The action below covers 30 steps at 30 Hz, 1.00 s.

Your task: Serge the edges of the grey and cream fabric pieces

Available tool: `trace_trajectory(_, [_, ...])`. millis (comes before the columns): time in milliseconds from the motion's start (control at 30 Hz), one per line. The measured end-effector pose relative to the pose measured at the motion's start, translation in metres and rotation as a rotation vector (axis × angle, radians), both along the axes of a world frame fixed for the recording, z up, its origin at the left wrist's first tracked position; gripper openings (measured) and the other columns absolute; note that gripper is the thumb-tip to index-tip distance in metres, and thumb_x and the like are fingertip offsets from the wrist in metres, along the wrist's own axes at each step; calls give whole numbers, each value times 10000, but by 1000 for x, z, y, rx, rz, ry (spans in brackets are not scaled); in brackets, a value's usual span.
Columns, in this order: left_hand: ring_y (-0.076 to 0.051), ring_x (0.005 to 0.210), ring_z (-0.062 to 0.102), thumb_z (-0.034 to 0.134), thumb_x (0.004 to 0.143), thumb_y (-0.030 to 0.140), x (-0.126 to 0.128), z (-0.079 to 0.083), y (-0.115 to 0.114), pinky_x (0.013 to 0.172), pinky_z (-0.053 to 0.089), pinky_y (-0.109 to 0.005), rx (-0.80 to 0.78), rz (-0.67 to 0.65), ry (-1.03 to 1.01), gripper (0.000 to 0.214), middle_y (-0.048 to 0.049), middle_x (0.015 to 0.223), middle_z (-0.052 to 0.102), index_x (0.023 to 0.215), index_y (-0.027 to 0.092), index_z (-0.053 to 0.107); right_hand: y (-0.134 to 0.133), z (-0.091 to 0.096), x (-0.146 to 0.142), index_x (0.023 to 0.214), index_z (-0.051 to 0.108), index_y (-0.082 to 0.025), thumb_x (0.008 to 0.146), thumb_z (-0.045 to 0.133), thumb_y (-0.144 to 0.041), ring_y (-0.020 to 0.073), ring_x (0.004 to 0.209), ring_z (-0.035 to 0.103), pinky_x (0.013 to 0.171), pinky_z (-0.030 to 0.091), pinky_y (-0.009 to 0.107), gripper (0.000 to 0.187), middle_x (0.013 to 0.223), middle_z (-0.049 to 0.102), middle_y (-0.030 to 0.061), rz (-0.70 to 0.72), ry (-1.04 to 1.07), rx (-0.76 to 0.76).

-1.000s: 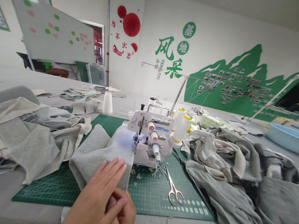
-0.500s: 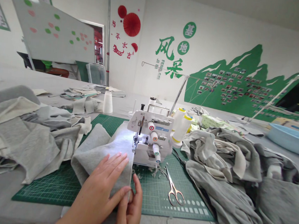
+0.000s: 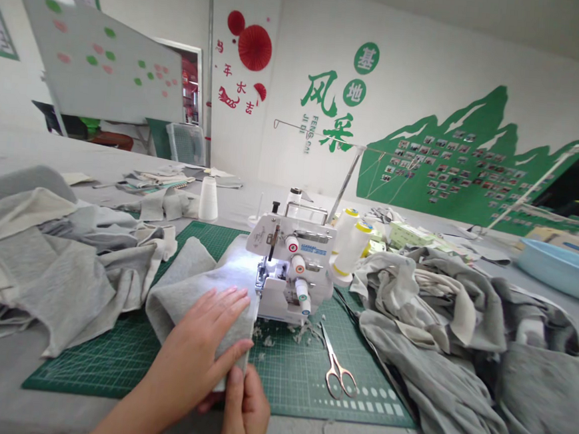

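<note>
A folded piece of grey fabric (image 3: 191, 286) lies on the green cutting mat (image 3: 102, 363), its far end under the presser foot of a small white overlock machine (image 3: 290, 267). My left hand (image 3: 199, 350) lies flat on the fabric with its fingers stretched toward the machine. My right hand (image 3: 245, 411) is at the fabric's near right corner, pinching its edge between thumb and fingers. The machine's lamp lights the cloth near the needle.
Gold scissors (image 3: 335, 364) lie on the mat right of the machine, among thread scraps. Heaps of grey fabric (image 3: 56, 252) sit at left and more grey fabric (image 3: 451, 323) at right. A white thread cone (image 3: 209, 198) stands behind; a blue basin (image 3: 561, 268) is at the far right.
The fabric has fed further into the machine, and my left hand has slid forward with it. My right hand came out from beneath the left and took the near edge.
</note>
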<state>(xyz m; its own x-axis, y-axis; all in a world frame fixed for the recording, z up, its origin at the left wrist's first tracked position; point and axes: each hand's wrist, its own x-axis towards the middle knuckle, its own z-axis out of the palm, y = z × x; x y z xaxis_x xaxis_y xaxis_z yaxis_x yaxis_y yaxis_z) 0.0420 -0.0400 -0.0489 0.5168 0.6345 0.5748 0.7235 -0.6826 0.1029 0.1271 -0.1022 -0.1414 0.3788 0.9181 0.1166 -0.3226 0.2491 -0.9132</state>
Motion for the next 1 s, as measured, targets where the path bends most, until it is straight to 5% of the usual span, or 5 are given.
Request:
trace_trajectory(233, [-298, 1315, 536, 485, 987, 406, -1, 8, 9, 1119, 419, -523, -43, -10, -14, 443, -92, 1416, 587, 1362, 182, 555, -1, 2, 3, 678, 597, -204, 969, 471, -588, 110, 416, 569, 486, 437, 204, 498, 563, 669, -17, 10, -98, 1])
trace_trajectory(633, [-289, 1292, 555, 449, 1001, 323, 2, 13, 27, 1128, 392, -553, -77, -40, -40, 383, -91, 1380, 615, 1324, 171, 585, 0, 8, 3, 687, 608, -201, 967, 487, -566, 118, 460, 625, 475, 428, 193, 476, 614, 678, -8, 16, -68, -15])
trace_trajectory(1000, [-213, 1191, 582, 497, 959, 140, -12, 4, -11, 1060, 450, -358, 106, -148, -91, 350, -41, 1275, 660, 1278, 215, 619, 1, 2, 3, 705, 617, -201, 1001, 453, -474, 127, 477, 570, 497, 410, 211, 435, 580, 634, -9, 63, -162, 82])
